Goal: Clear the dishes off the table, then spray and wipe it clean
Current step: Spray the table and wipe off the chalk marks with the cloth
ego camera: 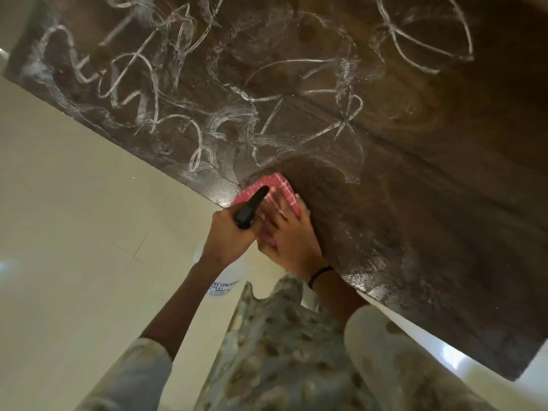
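**Wiping near table edge, spray bottle held in other hand**

Head view, looking down along both arms.

- Right hand (292,235): flat on the cloth (274,192), fingers straight and spread, pressing it onto the table (415,203). Black band (320,274) on that wrist.
- Cloth: pink/red with white check, lying on the tabletop right at the near-left edge, partly under the right hand. Only the far end of it shows clearly past the fingers.
- Left hand (226,235): fingers curled round the neck of the spray bottle (225,277), gripping it. Black trigger head (252,207) sticks out above the fist and overlaps the cloth in view; can't tell if it touches the cloth. Bottle body is white/translucent, hangs below the hand off the table edge, over the floor (74,218). Printed label on it, text too blurred to read.
- The two hands sit just beside each other, touching or nearly so; can't tell which.
- Table: dark wood grain, runs diagonally from top-left to lower-right. Far and left parts are covered in white looping streaks and smears (178,84). Patch just beyond and right of the cloth looks darker, with fewer streaks. Fine wet sheen along the near edge by the right forearm.
- Floor: pale cream tiles, left side and lower-right corner.
- Person wears a light patterned top (281,351), sleeves ending above the elbows.
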`<control>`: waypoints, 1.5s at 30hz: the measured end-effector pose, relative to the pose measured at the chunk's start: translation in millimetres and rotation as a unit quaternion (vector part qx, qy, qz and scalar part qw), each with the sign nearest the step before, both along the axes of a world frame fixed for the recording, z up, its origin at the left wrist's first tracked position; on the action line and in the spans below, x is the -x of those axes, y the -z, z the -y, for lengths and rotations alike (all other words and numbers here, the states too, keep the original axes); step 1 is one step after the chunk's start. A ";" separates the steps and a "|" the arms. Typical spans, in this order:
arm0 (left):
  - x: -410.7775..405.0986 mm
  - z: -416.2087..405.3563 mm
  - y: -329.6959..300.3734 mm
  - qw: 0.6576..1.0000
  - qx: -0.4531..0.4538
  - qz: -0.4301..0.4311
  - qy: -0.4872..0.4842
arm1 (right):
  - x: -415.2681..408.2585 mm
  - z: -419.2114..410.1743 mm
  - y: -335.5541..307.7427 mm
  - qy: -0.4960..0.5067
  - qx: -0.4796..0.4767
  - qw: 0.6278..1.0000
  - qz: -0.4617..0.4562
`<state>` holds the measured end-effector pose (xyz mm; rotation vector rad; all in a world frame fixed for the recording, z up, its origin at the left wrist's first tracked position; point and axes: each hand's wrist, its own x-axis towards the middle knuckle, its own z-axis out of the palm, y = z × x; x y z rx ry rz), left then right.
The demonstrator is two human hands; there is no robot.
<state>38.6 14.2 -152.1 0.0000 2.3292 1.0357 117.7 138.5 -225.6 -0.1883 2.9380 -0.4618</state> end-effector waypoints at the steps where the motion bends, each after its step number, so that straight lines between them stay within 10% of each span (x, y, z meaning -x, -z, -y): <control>1: 0.3 -1.7 -0.6 1.000 -0.008 0.002 0.010 | -13.6 -7.0 1.4 -0.013 0.009 1.000 -0.002; 13: -4.4 -77.4 -5.5 0.988 -0.015 0.033 0.150 | -89.1 -118.6 -9.6 0.279 -0.076 0.952 0.099; 35: 32.7 -105.5 -0.6 0.996 0.065 0.009 0.061 | 26.0 -134.9 -5.1 0.266 -0.029 0.963 0.020; 45: 57.8 -101.1 -3.6 0.999 0.042 -0.001 0.023 | -7.7 -137.7 2.9 0.091 -0.014 0.996 0.001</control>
